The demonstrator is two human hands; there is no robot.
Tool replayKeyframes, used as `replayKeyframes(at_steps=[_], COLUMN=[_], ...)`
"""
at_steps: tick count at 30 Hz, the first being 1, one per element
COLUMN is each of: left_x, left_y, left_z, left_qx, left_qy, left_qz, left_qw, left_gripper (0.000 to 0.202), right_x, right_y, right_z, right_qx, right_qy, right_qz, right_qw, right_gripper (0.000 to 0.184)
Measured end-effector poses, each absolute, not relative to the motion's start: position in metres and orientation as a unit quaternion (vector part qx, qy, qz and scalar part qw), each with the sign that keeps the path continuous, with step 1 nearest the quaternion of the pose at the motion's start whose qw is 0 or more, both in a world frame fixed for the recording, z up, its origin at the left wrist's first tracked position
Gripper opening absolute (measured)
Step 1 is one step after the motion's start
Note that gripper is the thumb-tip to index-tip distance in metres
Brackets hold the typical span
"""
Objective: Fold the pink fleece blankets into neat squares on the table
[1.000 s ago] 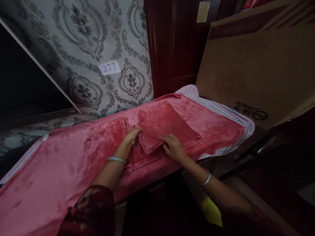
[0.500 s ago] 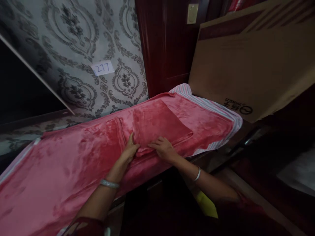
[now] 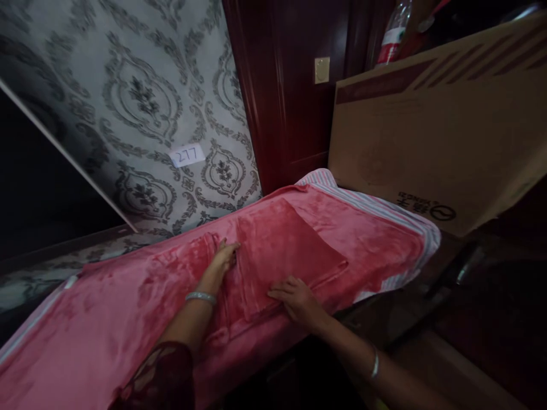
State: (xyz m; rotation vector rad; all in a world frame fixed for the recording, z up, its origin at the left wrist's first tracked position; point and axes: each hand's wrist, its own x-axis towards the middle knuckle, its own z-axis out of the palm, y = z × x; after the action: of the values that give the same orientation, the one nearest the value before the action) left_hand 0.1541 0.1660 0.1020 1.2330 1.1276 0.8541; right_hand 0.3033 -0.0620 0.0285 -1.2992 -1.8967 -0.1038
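A folded piece of red plush cloth [image 3: 286,245] lies on a pink-red plush blanket [image 3: 106,319] spread over a long surface. My left hand [image 3: 224,257] reaches to the left edge of the folded part, fingers stretched out, over the gap between two bunched ridges of the cloth. Near the front edge of the fold, my right hand [image 3: 297,299] rests with its fingers lying flat on top. Neither hand grips anything that I can see. Left of my left hand the plush [image 3: 188,256] forms another raised layer.
Striped fabric [image 3: 410,219] shows under the blanket's right end. A big cardboard box [image 3: 410,136] stands behind it, with a plastic bottle [image 3: 391,40] beyond. Patterned wallpaper bears a paper label [image 3: 187,155] reading 277. A dark red door [image 3: 290,102] adjoins the wall.
My left hand has moved away along the fold's left edge, its fingers now extended. The near corner of the fold lies flatter. My right hand stays near the front edge. The view has tilted up.
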Motion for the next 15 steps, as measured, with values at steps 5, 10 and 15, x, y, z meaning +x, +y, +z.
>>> replayKeyframes(at_steps=[5, 10, 15], left_x=[0.187, 0.217, 0.215], left_y=[0.222, 0.263, 0.280], left_z=[0.114, 0.112, 0.102], left_qx=[0.510, 0.513, 0.558], left_qy=[0.528, 0.541, 0.550], left_qz=[0.403, 0.429, 0.441], left_qw=[0.546, 0.510, 0.438], left_gripper=[0.069, 0.082, 0.068], right_x=[0.301, 0.300, 0.308], right_y=[-0.058, -0.051, -0.054], right_z=[0.016, 0.009, 0.031], right_qx=[-0.492, -0.477, -0.449], right_qy=[-0.743, -0.742, -0.751], right_qz=[-0.059, -0.066, -0.062], right_qw=[0.450, 0.466, 0.479], right_gripper=[0.033, 0.033, 0.031])
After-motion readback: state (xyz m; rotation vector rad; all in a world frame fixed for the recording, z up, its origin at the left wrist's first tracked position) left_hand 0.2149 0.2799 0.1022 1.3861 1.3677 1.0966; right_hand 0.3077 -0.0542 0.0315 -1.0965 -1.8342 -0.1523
